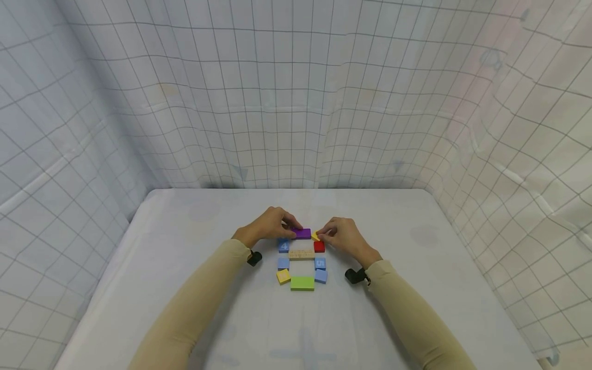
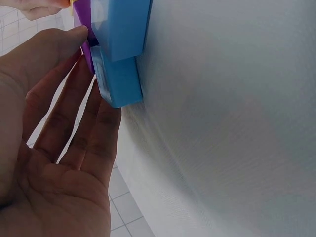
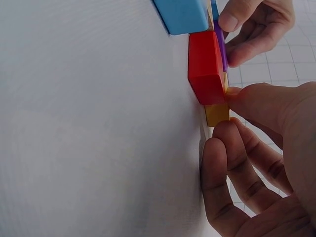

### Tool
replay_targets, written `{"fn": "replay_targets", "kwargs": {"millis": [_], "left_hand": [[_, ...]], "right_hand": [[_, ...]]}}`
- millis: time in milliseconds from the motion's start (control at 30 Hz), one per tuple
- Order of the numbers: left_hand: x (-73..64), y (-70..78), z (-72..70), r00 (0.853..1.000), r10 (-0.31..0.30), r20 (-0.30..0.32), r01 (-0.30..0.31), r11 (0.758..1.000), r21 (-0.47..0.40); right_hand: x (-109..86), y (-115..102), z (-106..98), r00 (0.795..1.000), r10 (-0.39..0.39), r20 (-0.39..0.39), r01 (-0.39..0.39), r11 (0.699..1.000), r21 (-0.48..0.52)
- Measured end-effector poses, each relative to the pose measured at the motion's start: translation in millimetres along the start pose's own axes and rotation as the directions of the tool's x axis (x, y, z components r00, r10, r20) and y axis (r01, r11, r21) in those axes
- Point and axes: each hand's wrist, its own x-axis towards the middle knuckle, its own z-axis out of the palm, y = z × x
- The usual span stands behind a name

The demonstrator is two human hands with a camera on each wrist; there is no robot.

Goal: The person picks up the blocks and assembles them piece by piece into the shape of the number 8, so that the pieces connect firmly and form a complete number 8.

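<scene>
My left hand (image 1: pixel 273 223) is at the far left of a figure-eight-like outline of coloured blocks. Its thumb and index finger pinch a long purple block (image 1: pixel 302 234) at the top of the outline. In the left wrist view the thumb lies against the purple block (image 2: pixel 83 15), the other fingers reaching behind. My right hand (image 1: pixel 344 235) pinches a small yellow block (image 1: pixel 315 236) beside the purple one. In the right wrist view this yellow block (image 3: pixel 217 114) shows just past the red block (image 3: pixel 205 69), partly hidden by thumb and fingertips.
Below the hands lie a blue block with a 4 (image 1: pixel 283 246), a wooden block (image 1: pixel 301 255), a blue block with a 5 (image 1: pixel 320 263), plain blue blocks, a tilted yellow block (image 1: pixel 283 277) and a green block (image 1: pixel 302 283). White table (image 1: pixel 222 329); grid-patterned curtains (image 1: pixel 296 103) surround it.
</scene>
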Motion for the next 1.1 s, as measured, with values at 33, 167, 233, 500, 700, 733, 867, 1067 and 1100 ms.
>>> {"fn": "replay_targets", "kwargs": {"millis": [33, 167, 233, 500, 700, 733, 867, 1067, 1100], "left_hand": [[-0.5, 0.4, -0.1, 1.000, -0.001, -0.001, 0.001, 1.000, 0.002], [-1.6, 1.0, 0.5, 1.000, -0.005, -0.006, 0.005, 1.000, -0.003], [-2.9, 0.5, 0.9, 1.000, -0.013, -0.014, 0.013, 1.000, -0.011], [-20.2, -4.6, -1.6, 0.984, -0.102, -0.148, 0.097, 0.994, -0.045], [-32.8, -12.9, -4.1, 0.966, -0.154, -0.206, 0.145, 0.988, -0.057], [-33.8, -13.8, -3.7, 0.966, -0.156, -0.208, 0.146, 0.987, -0.060], [-35.8, -16.5, -1.3, 0.966, -0.149, -0.210, 0.138, 0.988, -0.065], [-37.6, -15.4, 1.4, 0.966, -0.128, -0.223, 0.115, 0.991, -0.069], [-37.7, -15.4, 1.7, 0.966, -0.126, -0.225, 0.113, 0.991, -0.069]], "right_hand": [[-0.2, 0, 0, 1.000, 0.001, 0.000, -0.001, 1.000, -0.001], [-1.0, -1, 0, 1.000, 0.001, -0.004, -0.001, 1.000, 0.002], [-1.3, -1, 0, 1.000, 0.002, -0.007, -0.002, 1.000, 0.006], [-2.0, -1, 2, 1.000, 0.006, -0.013, -0.006, 1.000, 0.028], [-2.4, 0, 0, 1.000, -0.017, -0.010, 0.018, 0.999, 0.034], [-2.3, 1, -1, 1.000, -0.019, -0.009, 0.019, 0.999, 0.034], [-2.5, 1, -1, 1.000, -0.026, -0.008, 0.026, 0.999, 0.037], [-2.6, 1, 0, 1.000, -0.025, -0.005, 0.026, 0.999, 0.033], [-2.4, 1, 0, 1.000, -0.025, -0.005, 0.025, 0.999, 0.031]]}}
